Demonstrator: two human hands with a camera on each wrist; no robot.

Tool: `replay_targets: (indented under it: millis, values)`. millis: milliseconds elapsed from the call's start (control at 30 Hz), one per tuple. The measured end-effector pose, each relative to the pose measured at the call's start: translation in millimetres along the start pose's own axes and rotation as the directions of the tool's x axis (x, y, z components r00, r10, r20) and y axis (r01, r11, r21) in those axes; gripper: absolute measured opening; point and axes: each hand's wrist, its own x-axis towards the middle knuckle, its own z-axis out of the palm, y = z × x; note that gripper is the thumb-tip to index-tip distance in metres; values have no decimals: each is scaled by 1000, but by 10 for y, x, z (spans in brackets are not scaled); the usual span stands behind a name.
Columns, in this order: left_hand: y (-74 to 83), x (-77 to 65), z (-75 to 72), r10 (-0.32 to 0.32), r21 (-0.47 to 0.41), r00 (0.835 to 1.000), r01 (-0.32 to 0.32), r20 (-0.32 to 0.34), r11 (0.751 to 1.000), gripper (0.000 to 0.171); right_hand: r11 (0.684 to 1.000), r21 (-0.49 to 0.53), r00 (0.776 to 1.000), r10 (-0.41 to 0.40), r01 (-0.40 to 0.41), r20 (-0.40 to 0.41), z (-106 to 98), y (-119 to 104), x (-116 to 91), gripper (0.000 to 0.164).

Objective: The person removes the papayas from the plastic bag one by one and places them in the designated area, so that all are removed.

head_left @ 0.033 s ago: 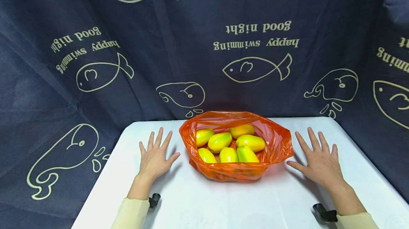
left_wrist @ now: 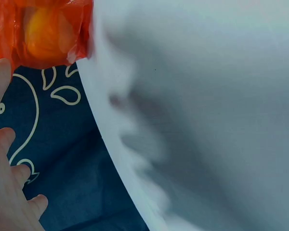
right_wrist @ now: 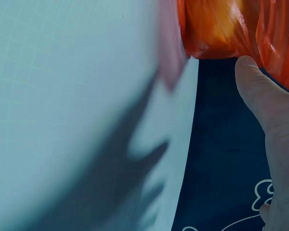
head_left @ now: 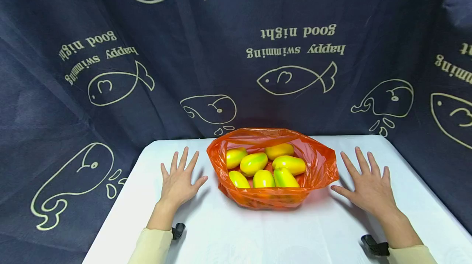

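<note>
A translucent red plastic bag stands with its mouth wide at the middle of the table. Inside it lie several glossy yellow-green fruits that look like mangoes; the front wall covers the lower parts of some. To the left of the bag, my left hand hovers over the table with fingers spread, holding nothing. My right hand is held likewise on the other side, its thumb pointing at the bag. Both wrist views show part of the bag beyond the thumb, with a yellow shape showing through the plastic.
A white table carries the bag, and both hands cast shadows on it. Behind and beside it hangs a dark blue cloth printed with fish, whales and upside-down lettering. A small black device sits at each wrist, by the cream sleeves.
</note>
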Motion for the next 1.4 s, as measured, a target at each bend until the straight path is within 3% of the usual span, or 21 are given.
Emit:
replay_targets:
  millis: [300, 500, 667, 800, 867, 933, 1100, 1267, 1400]
  values:
    - [-4, 17, -4, 1, -4, 1000, -1, -4, 1000, 85, 1000, 26, 1000, -1, 1, -22, -16, 11, 33, 116]
    - [33, 19, -16, -1, -35, 1000, 1, -11, 999, 83, 998, 57, 992, -33, 40, -121, -81, 1, 54, 103]
    - [81, 33, -35, -31, -120, 998, 24, -58, 992, 71, 993, 103, 981, -42, 62, -191, -175, -43, 88, 93]
    - [140, 55, -59, -67, -267, 992, 36, -106, 963, 58, 987, 145, 970, -33, 70, -241, -282, -121, 105, 86]
    - [177, 77, -74, -84, -366, 990, 38, -111, 930, 52, 983, 170, 961, -24, 74, -276, -337, -175, 107, 81]
    - [218, 105, -86, -112, -474, 988, 50, -104, 879, 48, 976, 201, 946, -19, 89, -323, -387, -230, 114, 76]
    - [356, 188, -113, -180, -681, 982, 94, -57, 726, 47, 944, 283, 886, -19, 169, -463, -525, -397, 157, 63]
    - [504, 263, -125, -189, -797, 982, 108, -8, 594, 50, 908, 311, 834, -71, 282, -548, -651, -623, 212, 55]
    - [597, 292, -100, -175, -868, 984, 102, 17, 487, 53, 879, 327, 830, -126, 347, -543, -707, -802, 224, 51]
